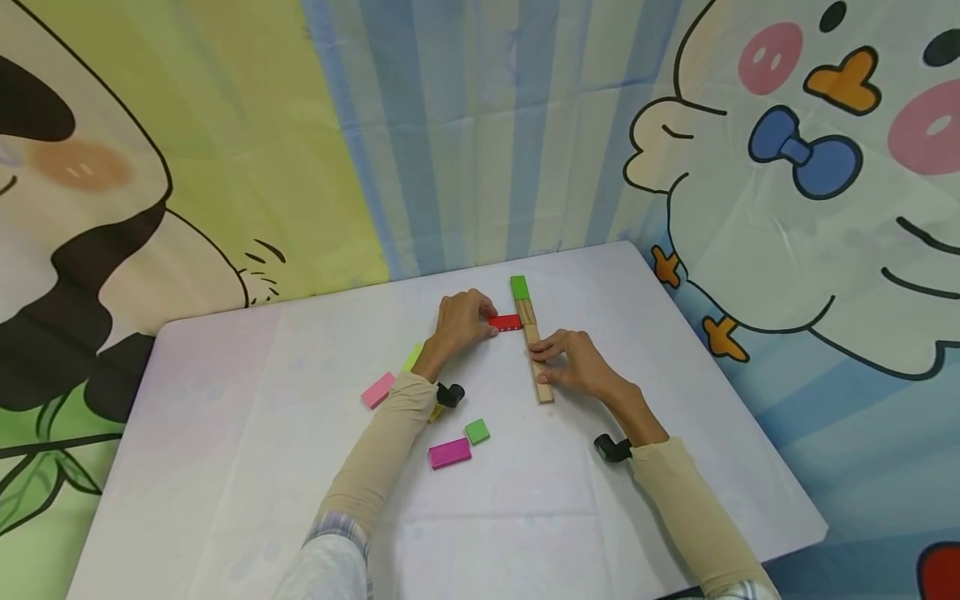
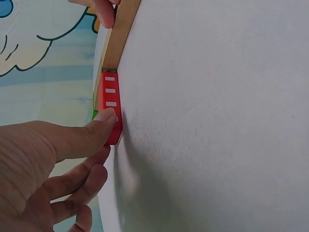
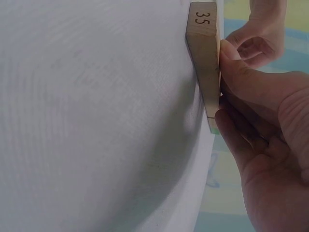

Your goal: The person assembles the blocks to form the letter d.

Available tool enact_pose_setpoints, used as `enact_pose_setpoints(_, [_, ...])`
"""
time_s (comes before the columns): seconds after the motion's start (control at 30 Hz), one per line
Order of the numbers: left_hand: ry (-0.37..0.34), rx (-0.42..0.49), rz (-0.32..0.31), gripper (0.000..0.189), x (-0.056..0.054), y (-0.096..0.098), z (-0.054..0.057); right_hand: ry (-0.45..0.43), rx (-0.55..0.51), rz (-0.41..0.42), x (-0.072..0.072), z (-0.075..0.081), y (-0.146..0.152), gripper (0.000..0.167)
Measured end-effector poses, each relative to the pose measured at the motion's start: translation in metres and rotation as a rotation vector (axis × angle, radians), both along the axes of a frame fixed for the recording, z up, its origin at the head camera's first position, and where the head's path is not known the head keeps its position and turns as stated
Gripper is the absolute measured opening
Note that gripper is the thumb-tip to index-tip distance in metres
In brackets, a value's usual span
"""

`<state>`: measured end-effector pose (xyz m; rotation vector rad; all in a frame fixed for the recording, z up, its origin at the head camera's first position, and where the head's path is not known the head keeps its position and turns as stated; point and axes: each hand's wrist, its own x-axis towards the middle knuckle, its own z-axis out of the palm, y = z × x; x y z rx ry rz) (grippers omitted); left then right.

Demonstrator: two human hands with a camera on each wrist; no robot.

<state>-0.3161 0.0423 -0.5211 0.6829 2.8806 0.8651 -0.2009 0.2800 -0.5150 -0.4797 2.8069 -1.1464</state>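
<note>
My left hand (image 1: 463,321) pinches a red block (image 2: 110,89) with white marks along its side, thumb on top. The block's far end meets the side of a row of plain wooden blocks (image 1: 527,313), which ends at the far side in a green block (image 1: 520,287). Over the near part of that row, my right hand (image 1: 581,364) holds a long wooden block (image 3: 205,46) between thumb and fingers. Its near end bears the number 35. In the right wrist view, the red block is hidden behind the wood and hands.
On the white table (image 1: 285,500), a pink block (image 1: 378,390) and a yellow-green block (image 1: 412,357) lie beside my left forearm. A yellow piece (image 1: 435,412) is mostly covered by that wrist. Nearer me lie a magenta block (image 1: 449,453) and a small green block (image 1: 477,431).
</note>
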Motion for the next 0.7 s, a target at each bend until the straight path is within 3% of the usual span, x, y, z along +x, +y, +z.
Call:
enact_pose_setpoints(0.43, [-0.017, -0.003, -0.006, 0.027, 0.002, -0.007, 0.001, -0.011, 0.011, -0.001, 0.001, 0.001, -0.005, 0.042])
enact_pose_setpoints(0.7, [-0.023, -0.009, -0.004, 0.031, 0.009, -0.034, 0.017, 0.015, 0.028, -0.001, 0.002, 0.002, -0.003, 0.042])
